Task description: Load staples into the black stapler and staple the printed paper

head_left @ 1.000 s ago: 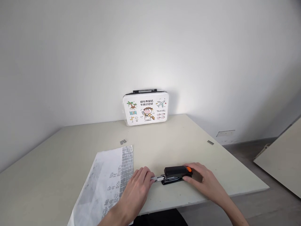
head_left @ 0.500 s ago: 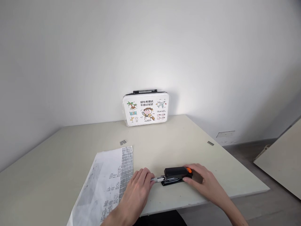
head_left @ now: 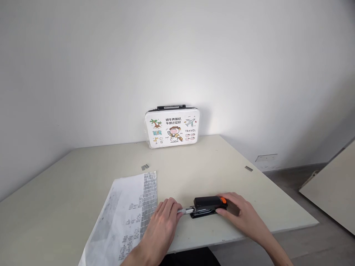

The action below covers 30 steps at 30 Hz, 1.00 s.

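A black stapler (head_left: 206, 205) with an orange rear button lies near the front edge of the pale table (head_left: 210, 166). Its silver staple tray sticks out to the left. My left hand (head_left: 163, 220) pinches the end of that tray, fingers closed on it. My right hand (head_left: 238, 214) grips the stapler's rear end by the orange button. A printed sheet of paper (head_left: 126, 218) lies just left of my left hand.
A white carry case (head_left: 172, 127) with cartoon pictures leans against the wall at the back. Two staple strips (head_left: 145, 167) lie beyond the paper, another strip (head_left: 248, 168) near the table's right edge. A second tabletop (head_left: 332, 188) stands at the far right.
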### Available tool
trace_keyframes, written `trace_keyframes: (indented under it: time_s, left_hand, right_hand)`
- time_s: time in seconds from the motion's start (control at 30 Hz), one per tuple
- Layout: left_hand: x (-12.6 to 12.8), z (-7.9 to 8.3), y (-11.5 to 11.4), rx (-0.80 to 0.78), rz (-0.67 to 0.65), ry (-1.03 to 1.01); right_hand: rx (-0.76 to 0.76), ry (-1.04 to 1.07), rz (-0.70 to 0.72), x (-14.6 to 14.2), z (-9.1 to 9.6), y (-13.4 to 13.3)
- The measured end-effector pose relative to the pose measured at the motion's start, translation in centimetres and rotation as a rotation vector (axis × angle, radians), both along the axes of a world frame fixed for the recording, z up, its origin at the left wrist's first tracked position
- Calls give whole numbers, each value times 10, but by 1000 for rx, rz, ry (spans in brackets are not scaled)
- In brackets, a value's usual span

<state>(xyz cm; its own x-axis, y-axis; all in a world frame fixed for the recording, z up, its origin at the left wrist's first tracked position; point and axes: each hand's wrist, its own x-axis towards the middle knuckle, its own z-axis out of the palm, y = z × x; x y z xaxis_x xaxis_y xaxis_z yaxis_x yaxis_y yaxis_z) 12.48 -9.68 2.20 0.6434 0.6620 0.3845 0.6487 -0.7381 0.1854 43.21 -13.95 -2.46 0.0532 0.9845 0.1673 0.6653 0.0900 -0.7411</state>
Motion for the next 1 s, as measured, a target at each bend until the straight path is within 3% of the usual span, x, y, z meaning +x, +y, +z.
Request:
trace_keyframes:
  time_s: [0.47,0.83,1.0]
  left_hand:
    - [3,-1,-1,123,3,150]
    - [3,3,2,67,-12,54]
    - [6,4,1,55,11,100]
  right_hand:
    - [-46,17,12,0,5,-1]
    - [-8,-1,-4,1,7,-4]
    - [-37,7,-3,2,6,-4]
